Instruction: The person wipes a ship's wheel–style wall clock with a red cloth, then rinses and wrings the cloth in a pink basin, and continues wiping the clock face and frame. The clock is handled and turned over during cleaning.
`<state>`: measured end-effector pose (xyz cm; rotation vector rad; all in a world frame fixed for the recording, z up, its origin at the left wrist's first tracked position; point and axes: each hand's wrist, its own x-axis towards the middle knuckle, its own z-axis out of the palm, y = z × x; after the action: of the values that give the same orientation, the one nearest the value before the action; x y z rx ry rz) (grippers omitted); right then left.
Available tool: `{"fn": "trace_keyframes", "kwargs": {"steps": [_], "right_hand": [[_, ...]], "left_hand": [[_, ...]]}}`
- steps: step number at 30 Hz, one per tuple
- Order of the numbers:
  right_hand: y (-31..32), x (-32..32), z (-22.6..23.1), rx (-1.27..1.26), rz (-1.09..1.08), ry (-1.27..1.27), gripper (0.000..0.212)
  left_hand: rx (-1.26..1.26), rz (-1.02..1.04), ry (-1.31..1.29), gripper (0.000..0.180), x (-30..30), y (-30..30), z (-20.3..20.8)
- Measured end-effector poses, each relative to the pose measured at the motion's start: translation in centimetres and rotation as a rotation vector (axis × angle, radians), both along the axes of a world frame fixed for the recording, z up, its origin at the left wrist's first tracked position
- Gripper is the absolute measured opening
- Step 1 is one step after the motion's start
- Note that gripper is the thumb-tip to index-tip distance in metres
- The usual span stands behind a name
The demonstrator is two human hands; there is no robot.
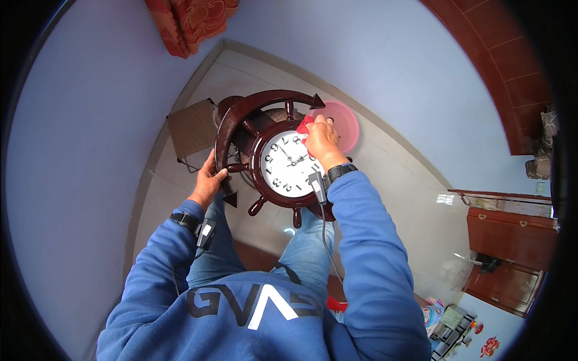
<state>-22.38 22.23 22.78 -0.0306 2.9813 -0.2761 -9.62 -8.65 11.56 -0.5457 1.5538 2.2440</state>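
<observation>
A dark red wooden wall clock (282, 175), shaped like a ship's wheel with an anchor, rests tilted above my knees, its white dial facing up and its numerals upside down to me. My left hand (208, 180) grips the curved anchor arm at the clock's left side, thumb on top. With my right hand (324, 141) I press a red cloth (305, 126) against the rim at the dial's upper right. The fingers are bent over the cloth and partly hide it. Both wrists carry black straps with small cabled devices.
A pink basin (343, 125) stands on the tiled floor just beyond my right hand. Behind the clock at left is a brown cardboard-coloured panel (194, 130) on a thin black frame. Pale walls meet in the far corner; a red patterned curtain (195, 24) hangs there. Brown cabinets (512, 231) stand at right.
</observation>
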Motion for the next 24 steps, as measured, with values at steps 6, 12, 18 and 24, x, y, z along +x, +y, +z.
{"fn": "trace_keyframes", "kwargs": {"steps": [6,12,18,24], "right_hand": [[1.7,1.3,1.5,0.028,-0.176,-0.173,0.024],[4.6,6.0,1.3,-0.083,-0.501,-0.284,0.029],[4.7,8.9,1.7,-0.059,-0.499,-0.216,0.025],[3.6,2.5,1.2,-0.001,-0.371,-0.226,0.023]], "left_hand": [[0.029,0.022,0.048,0.075,0.0,0.3,-0.3],[0.005,0.009,0.024,0.081,0.1,0.4,-0.9],[-0.016,-0.087,0.097,0.090,-0.5,-0.2,-0.5],[-0.003,-0.152,-0.020,0.092,-0.7,-1.0,0.2]]}}
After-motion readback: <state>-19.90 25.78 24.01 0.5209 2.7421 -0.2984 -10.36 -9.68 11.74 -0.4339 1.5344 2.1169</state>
